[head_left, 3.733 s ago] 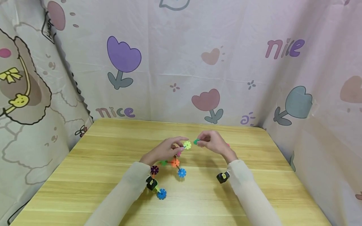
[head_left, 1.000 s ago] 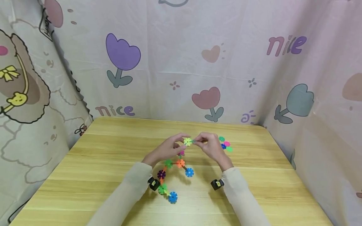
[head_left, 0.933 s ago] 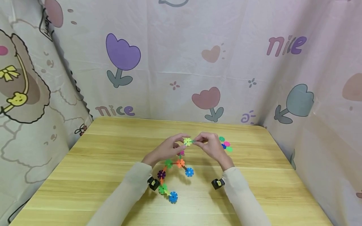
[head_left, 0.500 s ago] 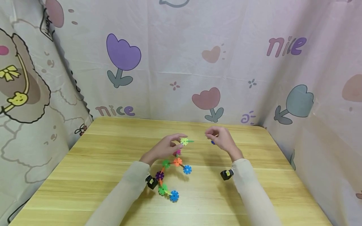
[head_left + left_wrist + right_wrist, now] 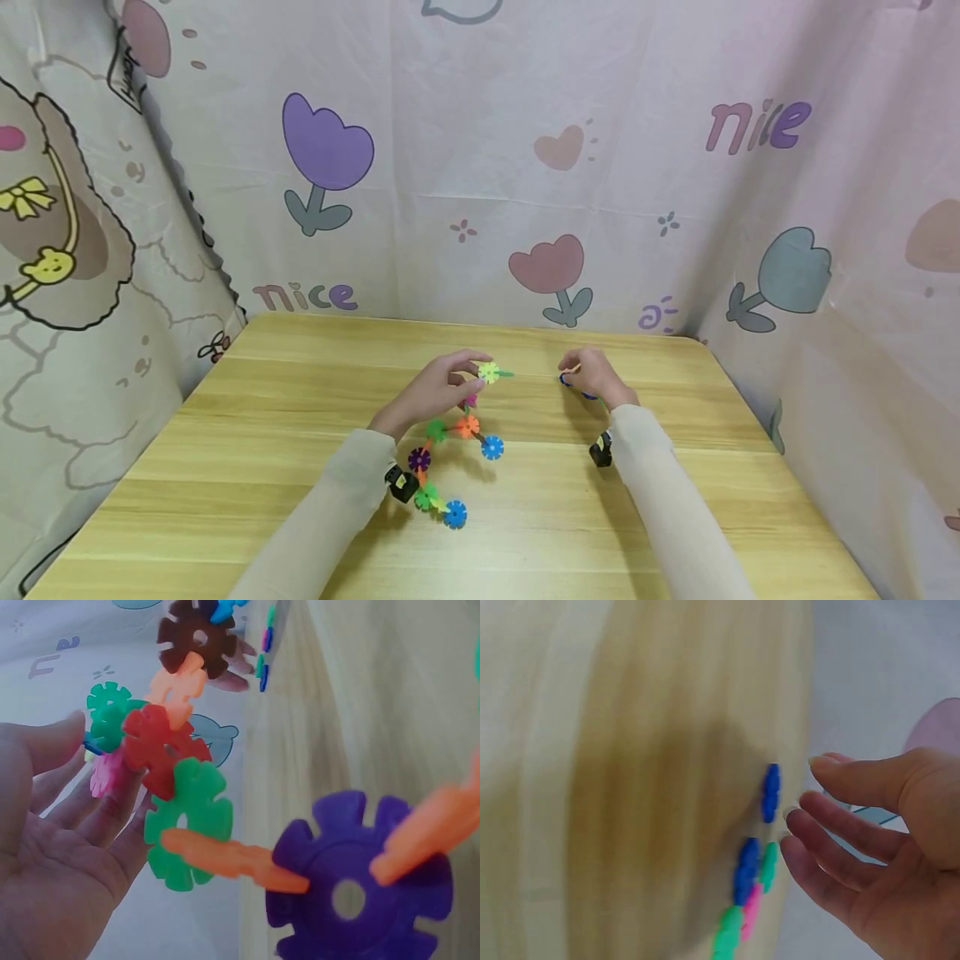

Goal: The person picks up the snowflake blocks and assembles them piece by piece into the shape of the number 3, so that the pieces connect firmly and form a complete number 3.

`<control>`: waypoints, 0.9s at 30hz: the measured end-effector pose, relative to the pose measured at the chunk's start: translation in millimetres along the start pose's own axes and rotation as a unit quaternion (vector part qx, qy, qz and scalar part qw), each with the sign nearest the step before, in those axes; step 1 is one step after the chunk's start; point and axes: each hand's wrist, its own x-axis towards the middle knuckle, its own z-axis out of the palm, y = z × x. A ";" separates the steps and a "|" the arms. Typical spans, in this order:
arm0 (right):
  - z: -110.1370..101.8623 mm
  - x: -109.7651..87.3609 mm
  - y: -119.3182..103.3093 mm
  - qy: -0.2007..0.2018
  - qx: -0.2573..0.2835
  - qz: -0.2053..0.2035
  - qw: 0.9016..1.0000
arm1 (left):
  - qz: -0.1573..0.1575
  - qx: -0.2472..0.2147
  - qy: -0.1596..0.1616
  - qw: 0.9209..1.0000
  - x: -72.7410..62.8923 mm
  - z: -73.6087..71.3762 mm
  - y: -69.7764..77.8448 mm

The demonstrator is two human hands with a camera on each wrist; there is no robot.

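My left hand [image 5: 435, 388] pinches a chain of notched plastic snowflake discs near its upper end and holds it over the table. A yellow disc [image 5: 488, 372] shows at the fingertips, with a thin green disc [image 5: 507, 374] sticking out to its right. Lower in the chain come an orange disc [image 5: 468, 427], a purple disc [image 5: 352, 881] and a blue disc [image 5: 454, 514]. My right hand [image 5: 595, 375] hovers low at the loose discs, fingers loosely bent and holding nothing. Nearest its fingertips lies a dark blue disc [image 5: 771, 793].
Beside that disc lie another dark blue disc [image 5: 746, 871], a pink disc [image 5: 751, 911] and green discs [image 5: 726, 935], partly hidden under the right hand in the head view. The wooden table [image 5: 300, 358] ends at a printed curtain [image 5: 450, 167] behind.
My right hand has let go of the thin green disc, which stays joined to the yellow one. It has moved right and down to the loose discs. The left hand has barely shifted.
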 end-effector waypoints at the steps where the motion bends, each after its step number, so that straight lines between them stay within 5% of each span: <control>1: 2.2 0.5 1.6 -0.001 -0.005 -0.001 1.000 | 0.001 -0.004 0.004 1.000 0.4 -0.4 -0.1; 11: 15.4 -2.4 0.2 0.010 -0.026 -0.006 1.000 | 0.020 -0.014 0.057 0.998 1.4 -7.9 6.3; 27: 16.1 -9.9 -7.5 0.018 0.010 0.012 1.000 | -0.002 -0.024 0.141 0.990 -10.7 -11.2 -0.2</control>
